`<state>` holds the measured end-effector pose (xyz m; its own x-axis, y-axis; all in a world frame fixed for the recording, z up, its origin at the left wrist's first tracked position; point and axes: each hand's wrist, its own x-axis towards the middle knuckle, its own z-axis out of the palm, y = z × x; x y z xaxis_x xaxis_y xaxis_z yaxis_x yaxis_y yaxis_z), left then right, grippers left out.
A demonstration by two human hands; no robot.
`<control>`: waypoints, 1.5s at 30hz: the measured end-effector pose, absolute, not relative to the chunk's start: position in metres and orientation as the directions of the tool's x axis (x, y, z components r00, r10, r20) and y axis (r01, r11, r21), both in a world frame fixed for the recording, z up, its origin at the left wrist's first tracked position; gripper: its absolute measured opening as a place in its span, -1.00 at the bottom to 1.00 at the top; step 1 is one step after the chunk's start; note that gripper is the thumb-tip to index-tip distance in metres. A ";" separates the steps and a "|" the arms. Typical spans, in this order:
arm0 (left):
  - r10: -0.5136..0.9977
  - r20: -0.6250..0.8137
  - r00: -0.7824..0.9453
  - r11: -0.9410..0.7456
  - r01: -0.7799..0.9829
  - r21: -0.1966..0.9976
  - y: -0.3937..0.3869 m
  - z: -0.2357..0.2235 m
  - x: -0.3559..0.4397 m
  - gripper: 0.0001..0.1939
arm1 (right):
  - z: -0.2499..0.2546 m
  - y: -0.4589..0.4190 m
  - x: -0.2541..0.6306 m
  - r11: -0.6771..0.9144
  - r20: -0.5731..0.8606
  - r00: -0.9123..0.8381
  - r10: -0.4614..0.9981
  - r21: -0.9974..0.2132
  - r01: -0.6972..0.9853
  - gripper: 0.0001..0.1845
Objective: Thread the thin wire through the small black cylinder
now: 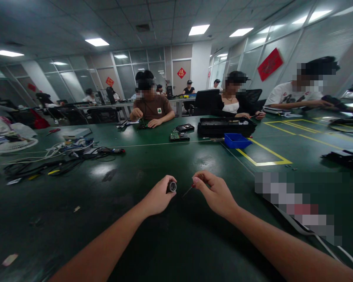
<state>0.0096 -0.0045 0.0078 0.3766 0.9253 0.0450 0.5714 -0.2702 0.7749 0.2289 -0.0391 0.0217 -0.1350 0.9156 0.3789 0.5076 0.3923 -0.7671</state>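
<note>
My left hand (pixel 158 197) is closed round a small black cylinder with a round glassy end (pixel 171 187), held just above the green table (pixel 153 235). My right hand (pixel 214 192) pinches a thin red-handled screwdriver (pixel 189 190), its tip pointing left toward the cylinder. The two hands are a short gap apart, both over the table's middle.
A blue bin (pixel 237 140) and a black tray (pixel 226 126) stand across the table, by circuit boards (pixel 179 135). Tangled cables (pixel 59 160) lie at the left. Yellow tape lines (pixel 267 154) mark the right side. Three people sit opposite, working.
</note>
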 end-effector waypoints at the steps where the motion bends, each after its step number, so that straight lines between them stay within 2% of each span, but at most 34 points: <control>1: 0.910 0.066 0.410 -0.309 0.563 0.767 -0.004 0.005 0.008 -0.72 | 0.020 -0.039 0.229 0.392 0.373 -0.140 0.917 -0.782 0.484 -0.77; 5: 0.878 0.187 0.441 -0.418 0.515 0.749 -0.002 0.002 0.004 -0.71 | 0.016 -0.037 0.231 0.387 0.376 -0.099 0.921 -0.860 0.331 -0.77; 9: 0.893 0.208 0.398 -0.403 0.504 0.764 -0.001 0.002 0.003 -0.65 | 0.015 -0.036 0.231 0.379 0.382 -0.036 0.923 -0.892 0.245 -0.75; 16: 0.905 0.236 0.353 -0.396 0.501 0.770 -0.001 0.000 0.002 -0.62 | 0.015 -0.038 0.229 0.386 0.372 -0.108 0.922 -0.864 0.323 -0.75; 27: 0.890 0.271 0.367 -0.434 0.498 0.751 0.002 -0.005 -0.003 -0.60 | 0.016 -0.039 0.227 0.388 0.408 -0.032 0.912 -0.836 0.389 -0.74; 34: 0.888 0.277 0.368 -0.449 0.559 0.697 -0.002 0.000 -0.001 -0.61 | 0.024 -0.043 0.229 0.432 0.455 -0.112 0.883 -0.698 0.572 -0.77; 40: 0.877 0.296 0.378 -0.475 0.600 0.643 -0.002 0.000 0.001 -0.61 | 0.024 -0.043 0.227 0.458 0.443 -0.169 0.880 -0.703 0.543 -0.80; 45: 0.865 0.291 0.408 -0.495 0.603 0.626 -0.001 -0.002 0.004 -0.64 | 0.024 -0.044 0.223 0.374 0.387 -0.112 0.915 -0.714 0.591 -0.68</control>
<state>0.0036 -0.0013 -0.0017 0.4083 0.8651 0.2914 0.6029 -0.4952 0.6256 0.2229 -0.0438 0.0242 -0.1115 0.9151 0.3875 0.5914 0.3744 -0.7142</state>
